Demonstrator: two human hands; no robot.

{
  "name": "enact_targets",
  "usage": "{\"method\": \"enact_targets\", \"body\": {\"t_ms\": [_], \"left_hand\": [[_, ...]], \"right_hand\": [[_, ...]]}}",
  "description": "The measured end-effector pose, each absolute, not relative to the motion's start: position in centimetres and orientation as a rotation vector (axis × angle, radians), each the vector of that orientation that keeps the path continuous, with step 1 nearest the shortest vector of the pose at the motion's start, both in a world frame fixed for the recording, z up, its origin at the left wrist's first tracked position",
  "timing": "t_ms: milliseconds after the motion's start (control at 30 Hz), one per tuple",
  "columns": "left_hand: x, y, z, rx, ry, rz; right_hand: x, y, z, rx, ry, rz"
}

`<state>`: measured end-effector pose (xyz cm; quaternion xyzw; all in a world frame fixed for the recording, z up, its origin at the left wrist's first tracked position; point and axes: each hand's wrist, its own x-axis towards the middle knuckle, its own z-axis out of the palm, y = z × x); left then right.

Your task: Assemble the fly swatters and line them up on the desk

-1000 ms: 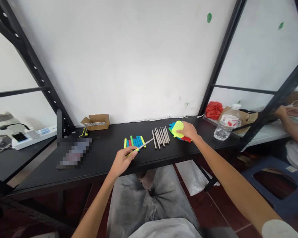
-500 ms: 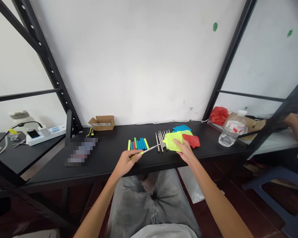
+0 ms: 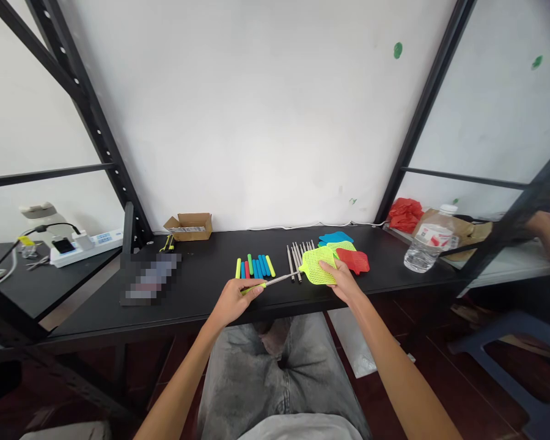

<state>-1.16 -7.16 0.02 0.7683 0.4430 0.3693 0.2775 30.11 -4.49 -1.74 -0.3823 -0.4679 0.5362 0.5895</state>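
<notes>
I've got my left hand gripping the yellow-handled rod, right hand pinching the yellow mesh paddle, so I'd keep tip and neck lined up.

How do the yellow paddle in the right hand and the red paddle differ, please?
The yellow paddle is held in the right hand; the red paddle lies in the pile. The yellow paddle's stub meets or nearly meets the rod; the red paddle is well apart from it. Both are flat.
</notes>
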Motion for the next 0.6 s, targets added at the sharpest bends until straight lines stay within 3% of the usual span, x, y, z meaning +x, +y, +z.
{"method": "enact_targets", "body": {"t_ms": [600], "left_hand": [[-1.42, -6.9, -0.41, 2.085, 1.198, 0.985]], "right_hand": [[30.22, -4.64, -1.82, -0.868, -1.088, 1.304]]}}
